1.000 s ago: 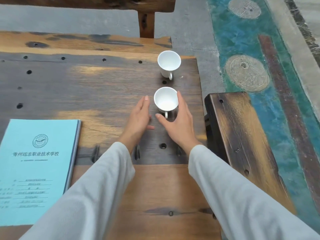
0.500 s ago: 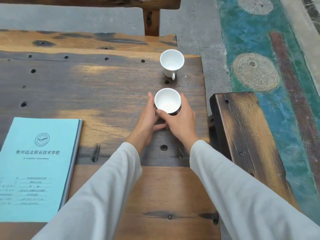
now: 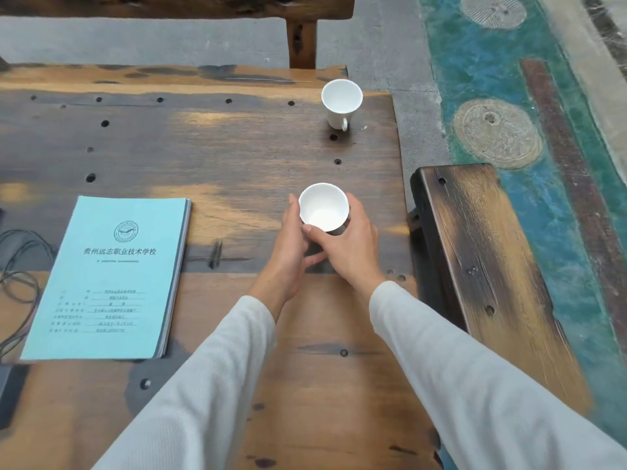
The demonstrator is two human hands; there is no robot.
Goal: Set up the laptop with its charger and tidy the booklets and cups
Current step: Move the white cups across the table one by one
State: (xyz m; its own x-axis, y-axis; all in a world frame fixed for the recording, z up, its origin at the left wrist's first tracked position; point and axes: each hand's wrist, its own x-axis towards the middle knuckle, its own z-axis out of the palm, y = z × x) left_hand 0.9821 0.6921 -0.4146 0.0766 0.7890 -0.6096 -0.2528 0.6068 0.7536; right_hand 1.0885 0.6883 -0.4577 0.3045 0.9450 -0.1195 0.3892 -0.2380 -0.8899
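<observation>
**A:** What is nearest?

**B:** Two pale sleeves, the left sleeve [image 3: 203, 385] and the right sleeve [image 3: 475, 385], reach forward over a dark, knotted wooden table [image 3: 322, 385].

**A:** And off to the left?

**B:** A stack of blue booklets [image 3: 108, 276] lies flat with its edges squared and its printed cover facing up. Just left of it, a thin dark cable [image 3: 20, 273] loops near the frame's left edge.

**A:** Where are the hands?

**B:** Both are on the near cup [image 3: 324, 206]. It is white, mouth up, and sits toward the table's right side. The left hand [image 3: 288, 245] lies against the cup's left wall, with its fingers together pointing away and its thumb tucked underneath. The right hand [image 3: 353, 245] wraps the right wall, with its fingers curled round the back and its thumb pressed at the near rim.

**A:** Is the cup standing on the wood?

**B:** I cannot tell, because the hands hide its foot.

**A:** What lies beyond it?

**B:** The far cup [image 3: 341, 103] is also white and upright. It stands alone near the far right corner with its handle toward the person, well apart from the held one. A side bench [image 3: 492, 266] sits just right of the table. A far bench [image 3: 169, 5] runs past the table's far edge.
</observation>
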